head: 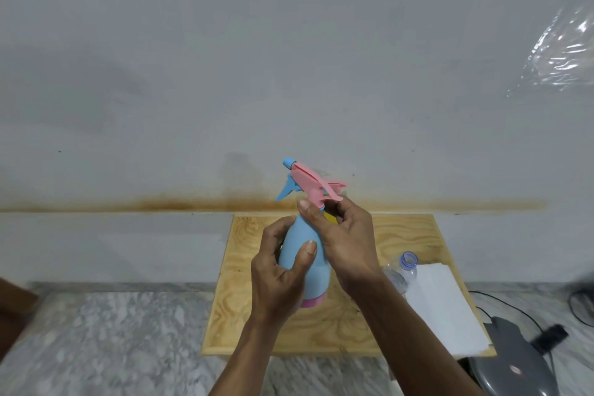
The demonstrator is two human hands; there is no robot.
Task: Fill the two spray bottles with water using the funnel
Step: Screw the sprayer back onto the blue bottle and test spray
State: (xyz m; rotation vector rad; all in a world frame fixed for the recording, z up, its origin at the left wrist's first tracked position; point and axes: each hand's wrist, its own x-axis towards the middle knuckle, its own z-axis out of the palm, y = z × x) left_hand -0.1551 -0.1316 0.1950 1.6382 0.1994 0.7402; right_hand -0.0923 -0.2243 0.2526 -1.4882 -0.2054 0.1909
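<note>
A light blue spray bottle [303, 254] with a pink base band is held upright above the wooden board [401, 235]. My left hand [283, 270] wraps around its body. My right hand [344, 235] grips the pink collar of the pink spray head [308, 182], which has a blue nozzle and trigger pointing left. Something yellow [330, 217] shows just behind my right fingers; I cannot tell what it is. A clear plastic water bottle [403, 270] without a cap lies on the board to the right. No funnel is in sight.
A white sheet [446, 302] covers the board's right side. A grey device [511, 360] with black cables sits on the marble floor at lower right. A grey wall with a brown stain line rises behind. Clear plastic film [562, 48] hangs at upper right.
</note>
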